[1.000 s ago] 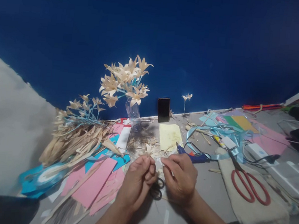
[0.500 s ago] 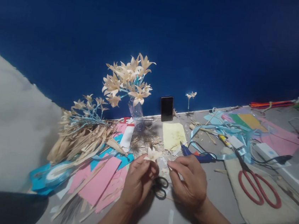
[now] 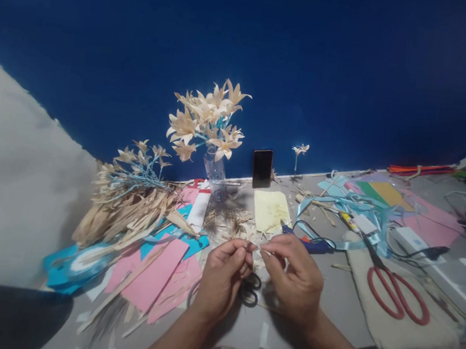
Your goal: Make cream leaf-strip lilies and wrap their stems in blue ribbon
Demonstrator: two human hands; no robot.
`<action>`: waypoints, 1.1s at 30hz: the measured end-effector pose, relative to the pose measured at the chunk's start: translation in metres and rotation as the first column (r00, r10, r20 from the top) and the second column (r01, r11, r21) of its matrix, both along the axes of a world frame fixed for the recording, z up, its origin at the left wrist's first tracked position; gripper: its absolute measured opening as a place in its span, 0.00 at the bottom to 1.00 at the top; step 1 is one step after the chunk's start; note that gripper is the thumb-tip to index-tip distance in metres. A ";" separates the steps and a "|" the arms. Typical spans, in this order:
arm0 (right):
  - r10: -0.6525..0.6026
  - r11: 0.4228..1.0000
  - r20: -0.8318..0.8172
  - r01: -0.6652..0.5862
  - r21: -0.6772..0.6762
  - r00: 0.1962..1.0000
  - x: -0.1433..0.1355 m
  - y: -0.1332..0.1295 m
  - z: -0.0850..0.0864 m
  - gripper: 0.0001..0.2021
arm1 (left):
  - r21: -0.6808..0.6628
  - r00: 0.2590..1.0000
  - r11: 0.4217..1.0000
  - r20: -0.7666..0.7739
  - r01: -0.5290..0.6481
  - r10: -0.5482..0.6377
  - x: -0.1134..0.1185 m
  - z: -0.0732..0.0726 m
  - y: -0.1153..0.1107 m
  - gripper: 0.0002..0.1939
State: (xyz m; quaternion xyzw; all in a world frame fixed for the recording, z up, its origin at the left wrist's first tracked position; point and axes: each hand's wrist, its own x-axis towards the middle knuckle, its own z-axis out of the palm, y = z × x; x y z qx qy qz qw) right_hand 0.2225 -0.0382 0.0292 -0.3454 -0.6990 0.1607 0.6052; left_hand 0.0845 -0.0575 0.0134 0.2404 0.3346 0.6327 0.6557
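Observation:
My left hand (image 3: pixel 226 271) and my right hand (image 3: pixel 295 275) are close together at the front middle of the table, fingertips nearly touching. Both are closed in a pinch around something small and pale that I cannot make out. Just beneath and between them lie small black-handled scissors (image 3: pixel 251 290). A blue glue gun (image 3: pixel 313 244) rests beyond my right hand, beside a pale yellow sheet (image 3: pixel 271 210). Pink paper (image 3: pixel 158 277) lies left of my left hand. Pale flowers (image 3: pixel 208 117) with blue stems stand in a clear vase (image 3: pixel 214 173) further back.
A dark phone (image 3: pixel 262 168) leans against the blue wall. Red-handled scissors (image 3: pixel 398 294) lie on a beige cloth (image 3: pixel 412 332) at the right. Blue ribbon (image 3: pixel 386 224) and cables tangle behind them. Dried husks (image 3: pixel 124 218) are piled at the left.
The pale flower that showed above my left fingertips is no longer visible there. My fingertips have come closer together. The whole view has shifted slightly.

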 end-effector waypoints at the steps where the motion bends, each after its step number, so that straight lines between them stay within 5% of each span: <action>1: -0.005 1.000 0.011 0.005 0.017 1.000 -0.001 0.000 0.000 0.09 | 0.006 1.000 1.000 0.001 -0.004 0.004 0.000 0.000 -0.001 0.10; 13: -0.111 0.947 0.234 0.031 0.321 0.966 0.003 -0.002 -0.001 0.11 | -0.041 0.985 0.998 0.164 0.055 -0.048 -0.002 0.005 -0.006 0.11; 21: -0.208 0.950 0.235 0.139 0.280 0.949 -0.007 -0.004 -0.011 0.11 | -0.112 0.998 0.993 0.057 -0.029 0.035 0.001 0.007 -0.010 0.16; 27: -0.037 0.984 0.144 0.011 0.176 0.989 -0.004 -0.005 -0.020 0.16 | -0.149 1.000 0.988 -0.004 -0.029 0.029 0.005 0.005 -0.007 0.16; 33: 0.026 0.992 0.041 -0.031 0.124 0.999 0.003 -0.005 -0.009 0.14 | -0.054 0.971 0.995 -0.231 -0.084 0.069 0.006 0.008 -0.008 0.12</action>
